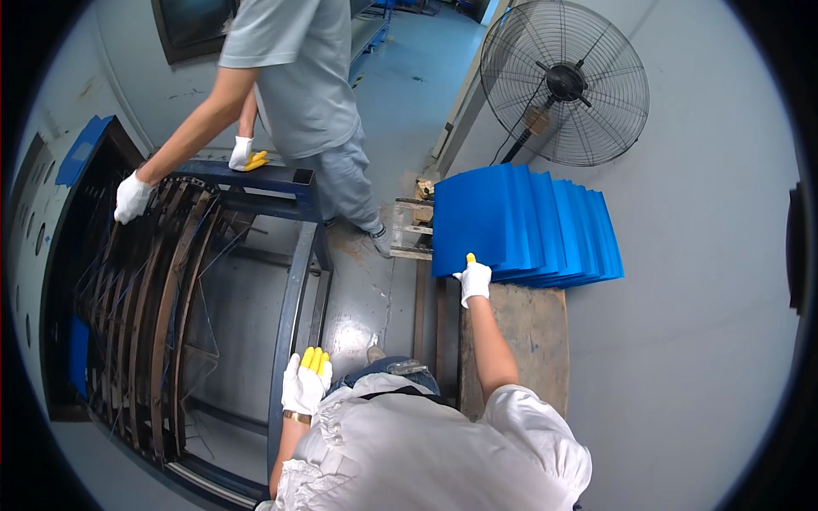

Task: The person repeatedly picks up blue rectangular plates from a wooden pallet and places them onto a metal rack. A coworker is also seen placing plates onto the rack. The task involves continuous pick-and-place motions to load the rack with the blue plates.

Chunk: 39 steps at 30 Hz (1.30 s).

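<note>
My right hand (475, 284), in a white glove with yellow fingertips, grips the lower edge of the nearest blue sheet (473, 223). One yellow fingertip shows on the sheet's face; the other fingers are hidden behind it. Several more blue panels (579, 226) stand behind that one, fanned out in a leaning row. Low near my body, my left hand (307, 383) wears the same kind of glove. Its palm is turned up, its fingers are stretched out and nothing lies in it. It is beside the dark blue metal frame (294, 289).
A co-worker (307, 94) stands far left, gloved hands on the frame and its dark curved bars (162, 315). A large black fan (565, 83) stands behind the panels. Below them is a worn board-topped bench (528, 341). The grey floor (366, 298) runs between bench and frame.
</note>
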Motion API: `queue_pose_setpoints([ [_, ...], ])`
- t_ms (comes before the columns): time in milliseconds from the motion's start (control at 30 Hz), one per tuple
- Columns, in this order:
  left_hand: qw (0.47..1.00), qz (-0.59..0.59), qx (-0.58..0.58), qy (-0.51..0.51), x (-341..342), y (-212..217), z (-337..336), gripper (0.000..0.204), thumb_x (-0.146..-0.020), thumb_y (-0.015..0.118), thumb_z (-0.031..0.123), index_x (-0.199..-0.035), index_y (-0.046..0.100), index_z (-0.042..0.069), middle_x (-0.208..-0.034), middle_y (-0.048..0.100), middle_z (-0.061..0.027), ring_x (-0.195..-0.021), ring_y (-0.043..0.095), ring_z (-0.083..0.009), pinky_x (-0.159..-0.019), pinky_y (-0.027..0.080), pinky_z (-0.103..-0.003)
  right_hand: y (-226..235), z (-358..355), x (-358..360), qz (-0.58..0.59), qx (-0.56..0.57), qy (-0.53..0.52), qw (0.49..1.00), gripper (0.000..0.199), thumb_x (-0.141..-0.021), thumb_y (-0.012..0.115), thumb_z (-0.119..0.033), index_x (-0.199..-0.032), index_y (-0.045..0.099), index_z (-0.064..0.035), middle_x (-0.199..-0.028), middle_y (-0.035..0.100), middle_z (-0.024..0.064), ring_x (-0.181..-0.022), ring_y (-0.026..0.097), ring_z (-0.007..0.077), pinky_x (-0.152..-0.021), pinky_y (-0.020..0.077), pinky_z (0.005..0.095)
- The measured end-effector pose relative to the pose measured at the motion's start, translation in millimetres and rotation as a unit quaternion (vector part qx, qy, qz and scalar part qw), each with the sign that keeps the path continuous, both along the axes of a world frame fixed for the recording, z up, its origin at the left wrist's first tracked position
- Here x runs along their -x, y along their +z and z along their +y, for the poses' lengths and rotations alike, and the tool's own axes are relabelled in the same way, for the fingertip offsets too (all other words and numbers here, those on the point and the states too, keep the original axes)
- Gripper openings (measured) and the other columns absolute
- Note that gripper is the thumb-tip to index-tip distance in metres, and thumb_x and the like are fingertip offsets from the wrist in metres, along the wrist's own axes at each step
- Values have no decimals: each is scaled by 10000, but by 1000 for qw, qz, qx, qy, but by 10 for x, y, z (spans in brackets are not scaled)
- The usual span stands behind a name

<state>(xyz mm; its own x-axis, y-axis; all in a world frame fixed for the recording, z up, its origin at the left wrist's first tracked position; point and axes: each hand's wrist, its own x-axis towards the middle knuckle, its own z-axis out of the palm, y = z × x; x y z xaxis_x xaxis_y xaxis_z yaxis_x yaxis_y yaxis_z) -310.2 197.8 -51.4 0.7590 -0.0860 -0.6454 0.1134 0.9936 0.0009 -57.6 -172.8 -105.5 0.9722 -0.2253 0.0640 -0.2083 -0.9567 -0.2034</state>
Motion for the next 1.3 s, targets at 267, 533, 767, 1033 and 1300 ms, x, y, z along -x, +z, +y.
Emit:
queue_pose_setpoints([
  [267, 1000, 5, 7, 7, 60, -21, 39, 348, -825, 506, 287, -1063, 468, 36, -1078, 510, -119, -1006, 479, -269, -838, 416, -415, 81, 44, -48, -67, -626, -295, 719, 263, -794, 580, -202, -765, 546, 57, -606, 517, 70, -492, 489, 142, -427, 502, 307],
  [533, 1000, 6, 19, 16, 94, -49, 47, 323, -831, 496, 283, -1044, 482, 42, -1067, 520, -113, -994, 485, -267, -834, 417, -413, 100, 67, -40, -83, -683, -306, 658, 278, -797, 584, -208, -838, 534, 62, -665, 528, 106, -525, 495, 193, -485, 521, 385],
  [767, 1000, 11, 21, 20, 64, -64, 15, 302, -842, 474, 279, -1035, 492, 47, -1058, 530, -101, -991, 489, -259, -830, 417, -414, 86, 32, -50, -75, -698, -302, 645, 255, -828, 540, -192, -931, 520, 41, -829, 549, 129, -593, 540, 232, -477, 518, 376],
  [1033, 999, 17, 24, 23, 38, -85, 20, 302, -851, 455, 273, -1046, 486, 45, -1069, 522, -104, -988, 489, -261, -822, 421, -416, 137, 37, -11, -68, -684, -291, 665, 234, -831, 535, -187, -897, 526, 36, -792, 545, 119, -571, 531, 208, -486, 524, 374],
  [1300, 999, 15, 30, 24, 40, -81, 63, 314, -861, 434, 276, -1074, 462, 47, -1100, 495, -103, -1009, 474, -262, -829, 419, -418, 43, -9, 50, -61, -558, -229, 795, 174, -811, 463, -120, -749, 567, 5, -621, 529, 72, -479, 467, 171, -434, 394, 333],
])
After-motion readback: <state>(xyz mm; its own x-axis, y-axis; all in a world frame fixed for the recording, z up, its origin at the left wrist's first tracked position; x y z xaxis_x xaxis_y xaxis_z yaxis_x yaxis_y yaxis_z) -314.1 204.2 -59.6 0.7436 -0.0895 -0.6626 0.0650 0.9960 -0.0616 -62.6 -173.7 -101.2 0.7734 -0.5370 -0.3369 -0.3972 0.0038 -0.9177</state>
